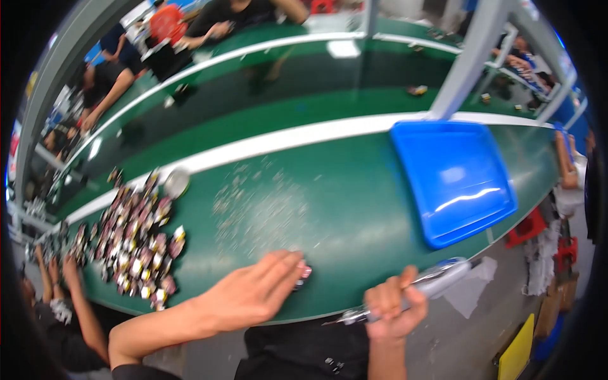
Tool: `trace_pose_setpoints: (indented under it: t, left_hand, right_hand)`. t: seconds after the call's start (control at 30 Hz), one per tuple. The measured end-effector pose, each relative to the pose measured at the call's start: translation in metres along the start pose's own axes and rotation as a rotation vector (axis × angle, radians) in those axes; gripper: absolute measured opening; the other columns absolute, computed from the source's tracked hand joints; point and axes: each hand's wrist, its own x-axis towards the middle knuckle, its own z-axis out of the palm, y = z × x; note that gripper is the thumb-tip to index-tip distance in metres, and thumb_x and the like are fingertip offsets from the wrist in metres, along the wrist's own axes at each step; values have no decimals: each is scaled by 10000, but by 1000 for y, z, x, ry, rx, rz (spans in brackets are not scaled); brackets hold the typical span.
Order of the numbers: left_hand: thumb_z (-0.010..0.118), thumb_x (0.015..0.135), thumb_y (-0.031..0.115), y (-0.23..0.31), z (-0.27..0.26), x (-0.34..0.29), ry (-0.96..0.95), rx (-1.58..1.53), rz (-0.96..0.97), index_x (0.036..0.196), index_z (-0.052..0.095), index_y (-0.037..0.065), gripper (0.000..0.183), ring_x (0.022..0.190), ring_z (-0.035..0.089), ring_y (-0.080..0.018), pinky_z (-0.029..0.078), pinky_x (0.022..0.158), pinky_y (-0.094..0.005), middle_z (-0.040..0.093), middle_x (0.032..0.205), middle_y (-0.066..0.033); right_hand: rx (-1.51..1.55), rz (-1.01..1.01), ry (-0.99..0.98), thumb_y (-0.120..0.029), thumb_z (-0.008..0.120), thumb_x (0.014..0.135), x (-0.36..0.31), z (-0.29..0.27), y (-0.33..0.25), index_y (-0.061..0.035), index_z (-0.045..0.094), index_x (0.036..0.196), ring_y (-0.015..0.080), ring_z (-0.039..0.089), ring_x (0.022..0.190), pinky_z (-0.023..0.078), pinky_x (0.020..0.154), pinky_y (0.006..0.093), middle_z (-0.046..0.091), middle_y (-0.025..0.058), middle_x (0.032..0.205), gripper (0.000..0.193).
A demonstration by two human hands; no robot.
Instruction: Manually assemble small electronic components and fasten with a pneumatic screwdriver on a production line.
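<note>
My left hand (253, 290) is at the near edge of the green worktop (354, 202), its fingers closed round a small dark-and-pink part (306, 272). The fingers hide most of that part. To its right, my right hand (394, 305) grips an electric screwdriver (443, 277) with a grey-and-clear body. The driver's thin bit (339, 318) points left, apart from the part and just past the worktop's near edge. Many tiny shiny pieces (263, 206), too small and blurred to name, lie scattered beyond my left hand.
A heap of similar small parts (136, 244) covers the left side, with a round clear dish (177, 183) behind it. An empty blue tray (453, 183) lies at right. Beyond a white rail (285, 138) runs a conveyor belt (253, 95). Other people work left and opposite.
</note>
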Motion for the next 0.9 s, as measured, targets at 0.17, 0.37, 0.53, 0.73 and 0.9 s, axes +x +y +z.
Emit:
trace_pose_setpoints:
  t: [0.17,0.37,0.53,0.73,0.9]
  left_hand:
    - [605,725,32,40,35,-46,134,159,-65,1043,633,-116,352,1022,595,-307,512,876,-340,610,1139,-234]
    - [673,690,21,35,41,-55,92,-112,-178,1102,600,-100,435,961,568,-292,537,752,-341,547,1250,-215]
    - [725,714,47,32,28,-46,36,-394,-268,1102,608,-51,417,951,556,-302,525,730,-367,544,1265,-178]
    - [681,686,17,33,38,-44,119,-229,-152,1034,605,-115,380,870,581,-289,538,650,-345,591,1157,-215]
    - [661,657,6,32,48,-38,205,-106,-89,996,610,-130,369,810,594,-274,538,607,-321,608,1086,-235]
  right_hand:
    - [-40,25,-41,-126,432,894,-10,5,5,-61,443,910,115,400,397,391,468,286,382,5,487,68]
    - [-58,93,-59,-147,441,876,-22,4,24,-68,483,935,134,376,410,389,472,309,379,4,491,108]
    - [-87,147,-85,-143,454,891,-30,7,36,-58,462,911,128,389,386,394,452,307,377,10,483,88]
    - [-77,207,-48,-142,466,869,-42,9,45,-61,477,900,139,395,392,410,471,314,388,13,467,88]
    - [-61,276,-73,-129,473,870,-49,7,54,-60,494,926,145,397,409,403,494,318,393,15,489,92]
